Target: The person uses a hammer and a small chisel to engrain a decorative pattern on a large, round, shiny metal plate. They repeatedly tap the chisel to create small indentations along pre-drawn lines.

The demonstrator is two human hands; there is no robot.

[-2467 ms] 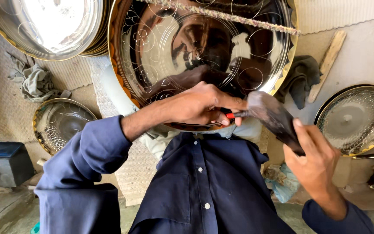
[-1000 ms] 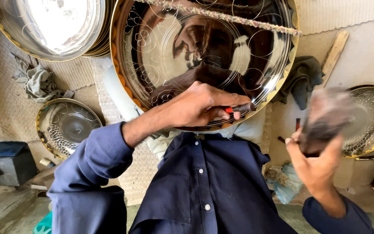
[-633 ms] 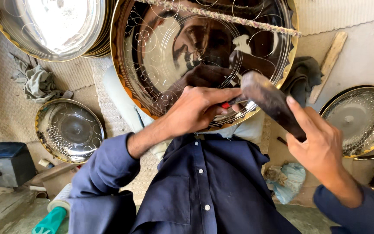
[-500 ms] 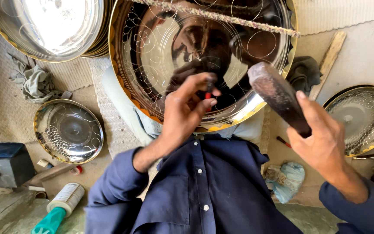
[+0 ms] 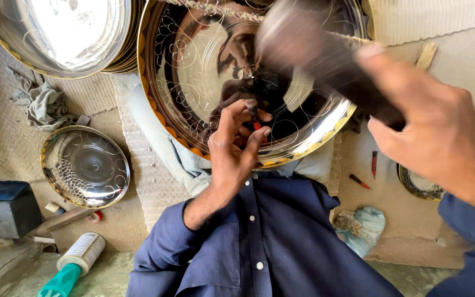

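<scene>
Steel tray (image 5: 204, 71) rests against the lap; left hand (image 5: 236, 144) pinches a punch (image 5: 254, 113) on it, right hand (image 5: 432, 129) grips a raised mallet (image 5: 320, 52). A skewed blow could hit fingers.

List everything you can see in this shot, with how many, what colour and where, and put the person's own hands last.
Large tray: one, shiny silver with a gold rim, top centre, on the lap.
Stacked trays: several, silver and gold, top left.
Small patterned trays: two, silver and gold, one at left, one at the right edge partly hidden.
Punch: one, dark with a red part, tip on the large tray.
Mallet: one, dark, blurred, raised at top right.
Rag: one, grey, left.
Bottle: one, white with a teal cap, bottom left.
Dark block: one, left edge.
Red tools: two, on the floor at right.
Left hand: pinches the punch.
Right hand: grips the mallet.
</scene>
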